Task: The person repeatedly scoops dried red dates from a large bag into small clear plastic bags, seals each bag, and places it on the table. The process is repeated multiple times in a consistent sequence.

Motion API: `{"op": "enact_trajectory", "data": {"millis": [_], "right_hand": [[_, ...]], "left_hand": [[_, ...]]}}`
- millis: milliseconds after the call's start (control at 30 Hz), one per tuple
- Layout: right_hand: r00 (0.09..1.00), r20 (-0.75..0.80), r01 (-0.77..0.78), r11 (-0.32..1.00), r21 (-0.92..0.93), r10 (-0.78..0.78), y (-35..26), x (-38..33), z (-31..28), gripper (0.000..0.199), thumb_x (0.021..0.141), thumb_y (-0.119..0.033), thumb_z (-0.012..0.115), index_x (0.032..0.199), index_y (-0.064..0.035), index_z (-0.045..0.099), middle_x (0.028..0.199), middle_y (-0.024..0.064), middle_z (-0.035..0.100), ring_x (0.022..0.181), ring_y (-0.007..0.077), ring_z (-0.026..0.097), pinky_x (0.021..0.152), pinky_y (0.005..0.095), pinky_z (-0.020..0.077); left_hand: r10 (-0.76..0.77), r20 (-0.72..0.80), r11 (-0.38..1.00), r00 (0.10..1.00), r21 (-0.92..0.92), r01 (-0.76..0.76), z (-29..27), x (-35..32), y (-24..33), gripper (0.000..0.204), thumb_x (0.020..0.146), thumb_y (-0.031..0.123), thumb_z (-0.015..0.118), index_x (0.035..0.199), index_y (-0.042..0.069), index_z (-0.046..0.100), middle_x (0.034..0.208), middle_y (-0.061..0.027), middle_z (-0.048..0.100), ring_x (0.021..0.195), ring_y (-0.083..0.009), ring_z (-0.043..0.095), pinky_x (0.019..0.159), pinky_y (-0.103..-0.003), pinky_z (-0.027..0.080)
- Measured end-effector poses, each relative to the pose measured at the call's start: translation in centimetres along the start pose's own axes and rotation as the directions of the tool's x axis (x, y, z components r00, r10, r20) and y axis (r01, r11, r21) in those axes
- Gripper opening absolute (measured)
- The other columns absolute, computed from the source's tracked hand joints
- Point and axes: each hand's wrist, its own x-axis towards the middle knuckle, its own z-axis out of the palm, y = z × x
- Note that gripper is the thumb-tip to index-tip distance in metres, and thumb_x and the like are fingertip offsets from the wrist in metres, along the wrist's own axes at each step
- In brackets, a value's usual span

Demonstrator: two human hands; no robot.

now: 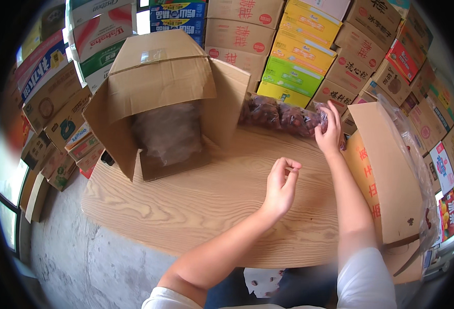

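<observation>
My right hand [330,132] reaches to the back right of the table and grips the end clear plastic bag of dark red dried fruit, which look like dates [320,109]. Several similar bags of dark red fruit [265,112] stand in a row to its left, along the table's back edge. Over the middle of the table, my left hand [280,186] is held with its fingers loosely curled and the thumb apart, nothing visible in it. Left of it, a brown cardboard box [160,85] lies with its opening toward me, and a clear plastic liner [169,133] shows inside.
Another open carton [391,170] with a plastic liner stands at the right edge of the wooden table [211,206]. Stacked cartons [240,36] line the back and both sides. Concrete floor [93,257] shows at the lower left.
</observation>
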Motion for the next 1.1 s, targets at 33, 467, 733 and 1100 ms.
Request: {"op": "enact_trajectory", "data": {"millis": [33, 467, 733, 1100], "right_hand": [[0.996, -0.051, 0.079, 0.994, 0.08, -0.075, -4.0, 1.5, -0.6, 0.034, 0.071, -0.002, 0.059, 0.104, -0.004, 0.06, 0.12, 0.0166, 0.059, 0.11, 0.0364, 0.056, 0.097, 0.0435, 0.0448], [0.108, 0.964, -0.81, 0.541, 0.227, -0.242, -26.3, 5.0, 6.7, 0.058, 0.086, -0.026, 0.07, 0.138, -0.011, 0.047, 0.12, 0.0122, 0.059, 0.085, 0.0169, 0.061, 0.065, 0.0294, 0.0476], [0.447, 0.894, -0.886, 0.12, 0.448, -0.041, -25.2, 5.0, 2.7, 0.025, 0.088, -0.021, 0.065, 0.107, -0.0072, 0.071, 0.098, -0.0007, 0.071, 0.081, 0.0061, 0.058, 0.066, 0.0204, 0.0399], [0.652, 0.517, -0.665, 0.091, 0.741, 0.555, -13.8, -5.4, -14.7, 0.024, 0.08, 0.005, 0.067, 0.104, -0.0003, 0.064, 0.104, 0.0095, 0.067, 0.101, 0.0171, 0.062, 0.094, 0.0301, 0.0467]], "left_hand": [[-0.012, -0.007, 0.999, 1.0, -0.03, 0.012, -0.3, 0.0, -0.2, 0.012, 0.095, 0.011, 0.049, 0.103, 0.004, 0.054, 0.102, -0.0026, 0.057, 0.088, -0.0113, 0.048, 0.084, -0.026, 0.041], [-0.474, 0.02, 0.548, 0.88, -0.775, 0.313, -1.7, 1.3, -2.3, 0.03, 0.101, 0.029, 0.046, 0.112, 0.002, 0.055, 0.11, -0.01, 0.06, 0.099, -0.0203, 0.058, 0.087, -0.039, 0.05], [-0.44, 0.142, 0.419, 0.887, -0.841, 0.342, -2.4, 1.7, -4.0, 0.034, 0.101, 0.036, 0.046, 0.107, 0.005, 0.056, 0.105, -0.0086, 0.059, 0.095, -0.02, 0.058, 0.085, -0.04, 0.05], [-0.359, 0.219, 0.339, 0.908, -0.875, 0.345, -2.2, 2.0, -0.5, 0.046, 0.098, 0.036, 0.037, 0.127, 0.002, 0.047, 0.116, -0.0173, 0.058, 0.103, -0.0291, 0.055, 0.09, -0.038, 0.045]]}}
